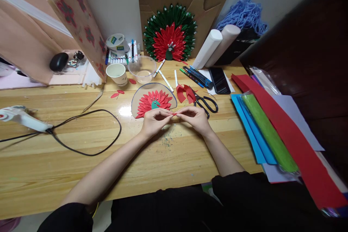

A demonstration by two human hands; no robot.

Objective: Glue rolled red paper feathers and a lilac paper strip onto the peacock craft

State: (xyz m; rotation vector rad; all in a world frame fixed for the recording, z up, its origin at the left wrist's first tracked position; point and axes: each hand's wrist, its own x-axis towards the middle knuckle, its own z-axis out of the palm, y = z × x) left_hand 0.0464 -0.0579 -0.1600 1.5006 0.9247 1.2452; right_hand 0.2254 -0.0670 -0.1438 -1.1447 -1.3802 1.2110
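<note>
My left hand (154, 120) and my right hand (193, 116) meet over the wooden table (81, 166), fingertips pinched together on a small red paper piece (174, 114). Just beyond them lies a half-round cardboard base (138, 98) covered with red paper petals (152, 102) around a green centre. Red paper scraps (185, 93) and black-handled scissors (206, 103) lie to the right of it.
A glue gun (19, 117) with a looping black cord (89, 134) lies at the left. Paper cup (117, 74), clear bowl (141, 69), markers (193, 75) and a phone (219, 79) stand behind. A finished red-green fan (170, 33) leans on the wall. Coloured paper sheets (272, 134) lie at right.
</note>
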